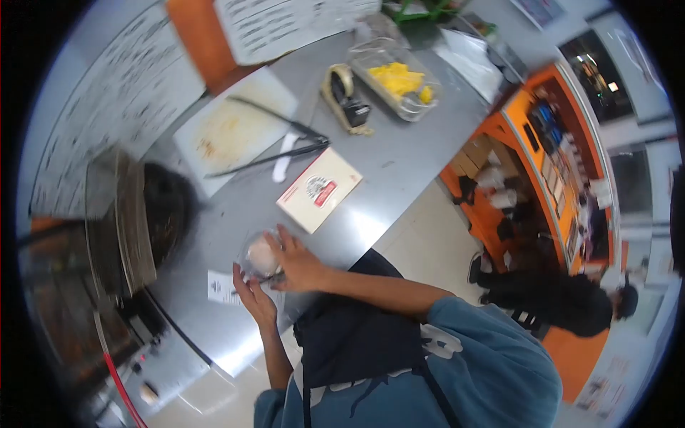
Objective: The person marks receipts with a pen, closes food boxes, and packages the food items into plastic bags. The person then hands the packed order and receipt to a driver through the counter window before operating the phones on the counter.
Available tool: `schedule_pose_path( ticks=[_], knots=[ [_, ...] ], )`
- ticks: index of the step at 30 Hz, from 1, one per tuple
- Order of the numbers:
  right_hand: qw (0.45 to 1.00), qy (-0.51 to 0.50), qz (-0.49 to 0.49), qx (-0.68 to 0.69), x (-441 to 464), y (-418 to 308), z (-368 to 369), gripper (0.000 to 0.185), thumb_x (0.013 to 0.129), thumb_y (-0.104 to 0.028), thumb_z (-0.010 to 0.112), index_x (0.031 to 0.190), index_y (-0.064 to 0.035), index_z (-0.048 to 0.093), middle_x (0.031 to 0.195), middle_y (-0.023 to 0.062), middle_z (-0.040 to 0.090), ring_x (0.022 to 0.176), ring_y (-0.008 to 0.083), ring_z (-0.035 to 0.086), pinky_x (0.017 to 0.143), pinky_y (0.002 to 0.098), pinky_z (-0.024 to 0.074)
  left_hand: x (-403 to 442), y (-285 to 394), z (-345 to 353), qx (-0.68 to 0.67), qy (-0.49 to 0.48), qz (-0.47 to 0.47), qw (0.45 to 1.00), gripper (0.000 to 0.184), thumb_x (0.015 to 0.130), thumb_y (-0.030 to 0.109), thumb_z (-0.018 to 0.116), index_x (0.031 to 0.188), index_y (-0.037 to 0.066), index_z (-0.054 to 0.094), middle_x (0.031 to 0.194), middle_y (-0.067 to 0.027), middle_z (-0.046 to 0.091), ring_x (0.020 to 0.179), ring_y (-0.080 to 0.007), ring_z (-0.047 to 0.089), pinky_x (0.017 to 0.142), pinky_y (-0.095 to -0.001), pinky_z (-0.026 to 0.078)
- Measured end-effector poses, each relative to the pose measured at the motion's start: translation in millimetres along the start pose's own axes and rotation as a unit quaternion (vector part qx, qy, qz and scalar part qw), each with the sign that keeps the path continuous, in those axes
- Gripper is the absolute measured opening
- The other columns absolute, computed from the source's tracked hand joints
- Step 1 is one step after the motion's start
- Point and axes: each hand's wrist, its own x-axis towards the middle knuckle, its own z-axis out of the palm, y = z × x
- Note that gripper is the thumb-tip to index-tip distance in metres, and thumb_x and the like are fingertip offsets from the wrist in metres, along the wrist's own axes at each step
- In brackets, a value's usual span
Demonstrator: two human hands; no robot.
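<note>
A small, round, clear tub with pale pinkish contents is between my hands near the table's front edge. My right hand curls over its right side, fingers against it. My left hand closes on its lower left side, thumb and fingers touching it. A thin dark thing shows between the hands; its kind is too blurred to tell. A printed paper slip lies to the left, beside my left hand. Just beyond the tub lies a cream box with a red and black logo.
Black tongs lie across a stained white cutting board. Behind stand a tape dispenser and a clear container with yellow pieces. Dark equipment borders the left side. A person in dark clothes stands by the orange counter.
</note>
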Motion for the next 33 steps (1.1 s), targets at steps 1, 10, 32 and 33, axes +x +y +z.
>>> schedule_pose_path(
  ticks=[1, 10, 32, 33],
  knots=[
    [0.999, 0.017, -0.029, 0.017, -8.3, 5.8, 0.7, 0.106, 0.071, -0.032, 0.079, 0.15, -0.0076, 0.013, 0.15, 0.0318, 0.013, 0.129, 0.0492, 0.033, 0.106, 0.0497, 0.0365, 2.6, -1.5, 6.2, 0.024, -0.003, 0.019, 1.0, 0.053, 0.098, 0.025, 0.046, 0.142, -0.001, 0.035, 0.146, -0.0244, 0.032, 0.134, -0.0384, 0.032, 0.111, -0.0461, 0.026],
    [0.973, 0.061, 0.033, 0.218, -174.5, 145.8, -71.8, 0.031, 0.089, -0.026, 0.062, 0.109, -0.0027, 0.063, 0.098, 0.0151, 0.068, 0.094, 0.0312, 0.065, 0.084, 0.0384, 0.0512, -4.8, 59.8, 31.2, 0.215, 0.047, 0.206, 0.954, 0.054, 0.1, 0.034, 0.044, 0.139, -0.003, 0.036, 0.139, -0.0239, 0.037, 0.132, -0.0368, 0.035, 0.108, -0.0451, 0.03],
    [0.292, 0.505, 0.678, 0.447, -397.9, 541.6, 209.6, 0.023, 0.072, -0.016, 0.062, 0.067, 0.0054, 0.056, 0.068, 0.0252, 0.059, 0.066, 0.04, 0.06, 0.06, 0.0513, 0.0433, -73.0, 247.8, 641.3, 0.36, -0.629, 0.313, 0.614, 0.023, 0.1, 0.021, 0.047, 0.112, 0.01, 0.063, 0.069, -0.0118, 0.059, 0.058, -0.0156, 0.054, 0.056, -0.0323, 0.043],
    [0.312, 0.462, 0.705, 0.438, -408.7, 514.5, 200.0, 0.028, 0.074, -0.02, 0.062, 0.063, 0.0048, 0.056, 0.069, 0.025, 0.061, 0.067, 0.0405, 0.061, 0.061, 0.0514, 0.0456, -51.2, 254.7, 668.3, 0.374, -0.59, 0.331, 0.634, 0.022, 0.099, 0.02, 0.048, 0.112, 0.01, 0.063, 0.067, -0.01, 0.056, 0.057, -0.0139, 0.051, 0.055, -0.0312, 0.042]
  ],
)
